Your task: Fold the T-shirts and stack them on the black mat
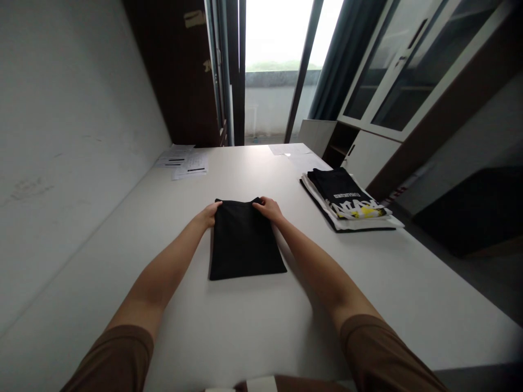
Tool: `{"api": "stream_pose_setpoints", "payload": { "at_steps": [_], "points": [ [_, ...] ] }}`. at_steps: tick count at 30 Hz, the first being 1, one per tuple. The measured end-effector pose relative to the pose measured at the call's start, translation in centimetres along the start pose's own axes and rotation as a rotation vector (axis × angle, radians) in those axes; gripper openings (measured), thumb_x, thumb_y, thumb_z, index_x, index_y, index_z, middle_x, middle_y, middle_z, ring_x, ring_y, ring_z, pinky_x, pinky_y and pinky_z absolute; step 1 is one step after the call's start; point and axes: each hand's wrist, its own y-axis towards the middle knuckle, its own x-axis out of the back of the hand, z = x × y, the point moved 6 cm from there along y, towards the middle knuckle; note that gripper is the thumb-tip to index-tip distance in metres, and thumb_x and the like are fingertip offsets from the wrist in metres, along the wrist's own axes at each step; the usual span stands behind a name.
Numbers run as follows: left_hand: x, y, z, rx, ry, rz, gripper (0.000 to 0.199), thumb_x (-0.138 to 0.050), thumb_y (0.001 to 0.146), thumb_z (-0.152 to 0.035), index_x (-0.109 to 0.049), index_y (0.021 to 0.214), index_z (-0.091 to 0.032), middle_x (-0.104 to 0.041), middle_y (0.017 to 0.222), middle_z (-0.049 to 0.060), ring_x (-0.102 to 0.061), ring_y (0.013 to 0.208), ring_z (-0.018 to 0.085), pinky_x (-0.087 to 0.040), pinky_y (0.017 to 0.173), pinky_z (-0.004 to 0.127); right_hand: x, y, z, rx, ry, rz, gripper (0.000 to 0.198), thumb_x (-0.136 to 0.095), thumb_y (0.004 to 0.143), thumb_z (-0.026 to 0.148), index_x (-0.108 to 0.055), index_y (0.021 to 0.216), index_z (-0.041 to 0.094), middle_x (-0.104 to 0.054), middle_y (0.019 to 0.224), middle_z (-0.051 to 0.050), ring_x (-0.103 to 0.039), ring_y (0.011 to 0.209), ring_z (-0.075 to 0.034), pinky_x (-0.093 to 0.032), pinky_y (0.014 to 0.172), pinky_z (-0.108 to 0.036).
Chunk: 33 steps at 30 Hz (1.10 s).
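A flat, folded black cloth piece (247,239), roughly rectangular, lies on the white table (245,326) in front of me. Whether it is a garment or a bag cannot be made out. My left hand (210,213) pinches its far left corner, thumb on top. At the far right corner, my right hand (267,209) grips the edge, with the fingers curled over it and the cloth slightly raised there. The near edge of the cloth rests flat on the tabletop.
To the right stands a stack of folded black and white cloth items (351,201), the top one printed in white and yellow. Paper sheets (188,163) lie at the far left, with more papers (296,152) at the far right. A wall (73,136) borders the left side; a cabinet (368,141) stands beyond.
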Motion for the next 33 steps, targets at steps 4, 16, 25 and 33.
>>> {"api": "stream_pose_setpoints", "payload": {
  "at_steps": [4, 16, 25, 33],
  "points": [
    [0.3, -0.1, -0.4, -0.172, 0.128, -0.124, 0.023, -0.064, 0.087, -0.027, -0.068, 0.103, -0.011, -0.075, 0.082, 0.011, -0.075, 0.077, 0.025, -0.062, 0.075, 0.036, 0.2, -0.8, 0.2, 0.024, -0.039, -0.100, 0.034, -0.059, 0.088, 0.023, -0.063, 0.122, 0.026, -0.074, 0.105, -0.005, -0.067, 0.095, -0.023, -0.048, 0.083, -0.031],
    [-3.9, -6.5, -1.2, -0.935, 1.074, -0.397, 0.044, -0.064, 0.088, -0.024, -0.063, 0.131, -0.022, -0.051, 0.147, 0.013, -0.041, 0.142, 0.032, -0.028, 0.123, 0.045, 1.5, -2.4, 2.2, 0.111, -0.163, -0.178, 0.043, -0.045, 0.098, 0.020, -0.050, 0.141, 0.019, -0.065, 0.127, -0.014, -0.059, 0.114, -0.029, -0.046, 0.096, -0.038],
    [-5.7, -2.8, 2.4, -0.704, 1.170, -0.060, 0.057, -0.063, 0.092, -0.046, -0.054, 0.145, -0.029, -0.032, 0.166, 0.006, -0.013, 0.158, 0.032, 0.004, 0.126, 0.055, -1.5, -5.3, 5.3, 0.416, -0.233, 0.054, 0.042, -0.042, 0.105, 0.030, -0.057, 0.144, 0.023, -0.055, 0.147, -0.009, -0.044, 0.138, -0.024, -0.032, 0.117, -0.038],
    [-3.6, -0.7, 0.7, -0.598, 1.373, -0.302, 0.063, -0.049, 0.098, -0.051, -0.043, 0.155, -0.026, -0.023, 0.169, 0.012, -0.010, 0.157, 0.037, 0.001, 0.123, 0.063, -4.5, -5.2, 4.1, 0.364, -0.358, 0.183, 0.060, -0.038, 0.106, 0.051, -0.041, 0.159, 0.023, -0.029, 0.167, -0.008, -0.020, 0.156, -0.028, -0.014, 0.126, -0.045]
  ]
}}
